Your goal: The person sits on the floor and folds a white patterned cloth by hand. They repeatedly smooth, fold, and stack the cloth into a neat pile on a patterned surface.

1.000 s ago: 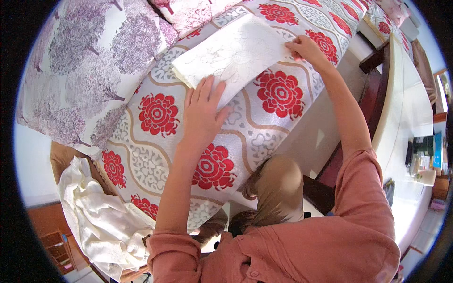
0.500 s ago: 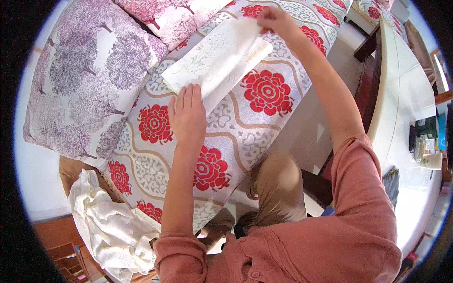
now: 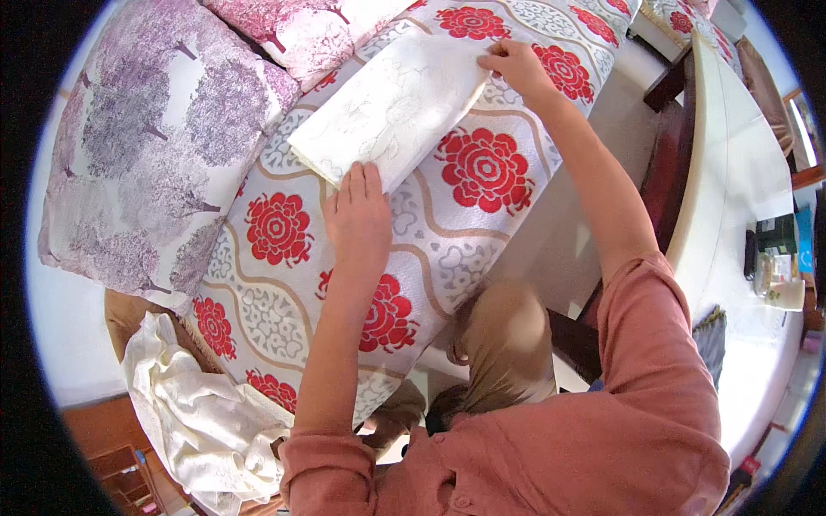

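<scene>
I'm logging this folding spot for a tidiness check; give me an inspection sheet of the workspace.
Surface: cushion with red flowers on a white pattern.
Job's things: folded cream cloth lying flat on the cushion.
Clutter: crumpled cream cloth pile at lower left; purple-tree pillow beside the cushion.
Hands: left hand flat on the cloth's near end; right hand at its far end.
Cables: nothing seen.
Surroundings: white table at right with small items; dark wooden chair.

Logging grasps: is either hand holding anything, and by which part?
Left hand presses flat on the folded cream cloth's near edge; right hand pinches its far corner.
</scene>
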A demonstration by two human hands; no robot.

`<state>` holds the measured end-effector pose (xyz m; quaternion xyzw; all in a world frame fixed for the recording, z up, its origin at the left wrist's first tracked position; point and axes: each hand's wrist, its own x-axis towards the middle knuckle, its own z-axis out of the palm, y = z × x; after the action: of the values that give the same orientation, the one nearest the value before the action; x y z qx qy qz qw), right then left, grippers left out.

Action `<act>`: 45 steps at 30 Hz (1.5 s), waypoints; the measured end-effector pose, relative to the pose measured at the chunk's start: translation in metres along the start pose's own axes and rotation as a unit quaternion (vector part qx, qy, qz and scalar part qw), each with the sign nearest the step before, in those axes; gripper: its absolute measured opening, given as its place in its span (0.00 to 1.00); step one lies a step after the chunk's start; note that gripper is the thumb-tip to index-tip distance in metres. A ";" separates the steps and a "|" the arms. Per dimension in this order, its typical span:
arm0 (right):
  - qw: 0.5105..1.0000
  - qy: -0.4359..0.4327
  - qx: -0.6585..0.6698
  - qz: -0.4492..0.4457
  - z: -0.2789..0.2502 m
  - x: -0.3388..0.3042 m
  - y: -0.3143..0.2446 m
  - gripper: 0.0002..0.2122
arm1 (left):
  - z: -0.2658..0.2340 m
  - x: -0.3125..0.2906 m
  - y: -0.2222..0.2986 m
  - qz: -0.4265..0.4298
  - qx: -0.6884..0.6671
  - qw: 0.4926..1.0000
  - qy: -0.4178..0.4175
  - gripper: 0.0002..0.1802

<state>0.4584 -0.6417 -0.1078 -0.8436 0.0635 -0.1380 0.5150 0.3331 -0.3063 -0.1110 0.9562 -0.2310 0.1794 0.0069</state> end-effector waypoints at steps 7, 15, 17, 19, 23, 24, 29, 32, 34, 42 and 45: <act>0.928 0.048 -0.266 -0.257 0.057 -0.008 -0.050 0.27 | -0.012 0.057 -0.040 -0.025 -0.003 1.000 0.003 0.27; 0.911 -0.003 -0.367 -0.190 0.107 -0.024 -0.006 0.31 | 0.070 0.054 -0.067 -0.086 -0.064 0.993 0.051 0.37; 0.911 -0.006 -0.369 -0.181 0.104 -0.025 -0.007 0.30 | 0.068 0.053 -0.065 -0.072 -0.079 0.993 0.045 0.36; 0.913 -0.009 -0.367 -0.176 0.104 -0.030 -0.009 0.30 | 0.066 0.044 -0.068 -0.041 -0.080 0.995 0.051 0.36; 0.951 0.047 -0.279 -0.127 0.101 -0.058 0.006 0.31 | 0.020 -0.019 -0.036 -0.099 -0.291 0.950 -0.048 0.33; 0.956 0.045 -0.262 -0.122 0.098 -0.069 0.010 0.33 | -0.003 -0.042 -0.025 -0.139 -0.384 0.905 -0.117 0.32; 0.970 0.047 -0.229 -0.065 0.104 -0.126 -0.011 0.36 | -0.064 -0.168 0.009 -0.031 -0.387 0.920 -0.056 0.20; 0.974 0.071 -0.213 -0.012 0.122 -0.157 -0.011 0.35 | -0.149 -0.173 0.042 -0.049 -0.403 0.914 0.000 0.13; 0.952 0.059 -0.300 0.016 0.132 -0.173 -0.014 0.32 | -0.212 -0.170 0.056 0.048 -0.382 0.916 0.111 0.13; 0.993 -0.068 -0.052 -0.085 0.182 -0.258 -0.069 0.25 | -0.359 -0.239 0.076 0.149 -0.440 0.817 0.341 0.12; 0.967 -0.147 0.011 -0.207 0.224 -0.326 -0.121 0.20 | -0.376 -0.264 0.070 0.137 -0.432 0.815 0.360 0.13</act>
<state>0.2102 -0.3137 -0.1520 -0.8434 -0.1906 -0.1174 0.4883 -0.0445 -0.2164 0.1439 0.6805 -0.3946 0.3914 0.4775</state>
